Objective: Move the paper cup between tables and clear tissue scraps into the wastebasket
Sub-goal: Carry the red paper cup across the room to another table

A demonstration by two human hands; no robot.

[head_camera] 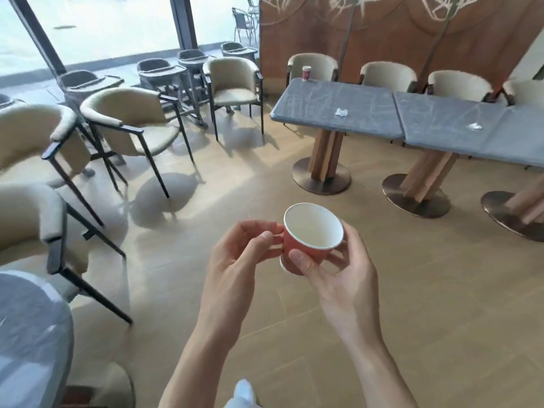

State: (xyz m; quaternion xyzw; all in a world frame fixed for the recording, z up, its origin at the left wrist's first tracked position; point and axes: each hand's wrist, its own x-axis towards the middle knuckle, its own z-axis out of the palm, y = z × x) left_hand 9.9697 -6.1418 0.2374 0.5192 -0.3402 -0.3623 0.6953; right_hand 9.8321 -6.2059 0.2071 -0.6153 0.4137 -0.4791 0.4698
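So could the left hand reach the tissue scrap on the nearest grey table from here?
Probably not: the left hand holds the red cup, and open floor separates it from the scrap.

Both hands hold a paper cup [312,237] out front over the floor. Far right is a row of desks [338,113] with two tissue scraps [341,112] on top (another cup [306,73] at the far corner), chairs [138,125] off left.

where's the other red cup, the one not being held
In the head view it stands upright on the far left corner of the nearest grey table, the second red cup, before a beige chair.
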